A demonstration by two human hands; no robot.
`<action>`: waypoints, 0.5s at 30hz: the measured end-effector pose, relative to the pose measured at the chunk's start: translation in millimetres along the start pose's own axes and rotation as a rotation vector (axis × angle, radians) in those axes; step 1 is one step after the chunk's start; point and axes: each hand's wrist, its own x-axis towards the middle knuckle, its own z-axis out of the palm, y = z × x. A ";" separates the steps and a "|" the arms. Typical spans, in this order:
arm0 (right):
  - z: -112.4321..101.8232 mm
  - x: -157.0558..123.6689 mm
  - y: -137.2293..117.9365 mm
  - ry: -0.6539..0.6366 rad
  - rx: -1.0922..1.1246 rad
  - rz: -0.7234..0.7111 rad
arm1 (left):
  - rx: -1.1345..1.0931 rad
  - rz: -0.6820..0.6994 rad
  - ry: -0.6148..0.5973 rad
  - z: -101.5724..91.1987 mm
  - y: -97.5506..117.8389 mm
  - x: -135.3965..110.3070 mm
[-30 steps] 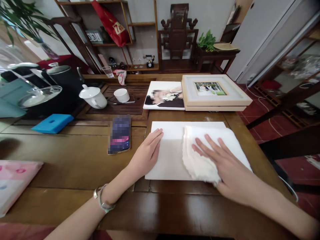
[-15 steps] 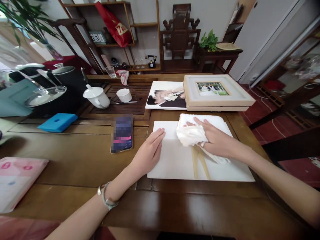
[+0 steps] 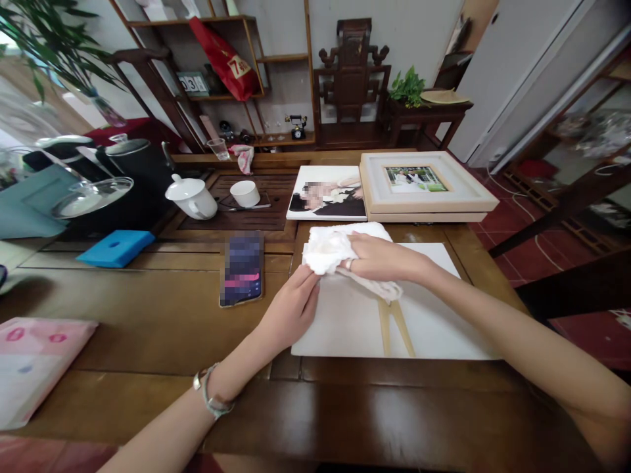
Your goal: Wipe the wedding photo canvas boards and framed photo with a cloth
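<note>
On the wooden counter point(image 3: 162, 325), a lidded white cup point(image 3: 191, 196), contents hidden, stands near a white bowl point(image 3: 245, 194). The right hand point(image 3: 377, 256) presses a white towel point(image 3: 325, 255) onto a white board point(image 3: 345, 322), grip unclear; the left hand point(image 3: 290, 307) lies flat, fingers together, at the board's left edge.

The left forearm point(image 3: 172, 417) rises from 7 o'clock, its wrist point(image 3: 234, 374) nearly straight, and the left hand point(image 3: 290, 305) lies palm down, fingers point(image 3: 304, 277) together and pointing to 1 o'clock. The right forearm point(image 3: 493, 316) reaches in from 4 o'clock; the right hand point(image 3: 379, 256), back upward, points between 9 and 10 o'clock, fingertips hidden, at 2 o'clock from the left hand.
</note>
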 end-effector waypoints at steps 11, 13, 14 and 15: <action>-2.1 18.0 -2.9 -0.031 0.095 0.013 | -0.009 0.040 0.011 0.1 -0.2 1.1; -3.0 5.4 1.5 -0.035 0.022 0.042 | -0.005 0.028 0.001 -0.6 -0.1 0.7; -4.5 -3.0 6.1 -0.036 -0.018 0.069 | 0.001 0.023 -0.001 -0.5 -0.5 0.2; -6.5 -11.8 11.6 -0.031 -0.058 0.105 | 0.008 0.020 -0.001 -0.1 -1.3 -0.5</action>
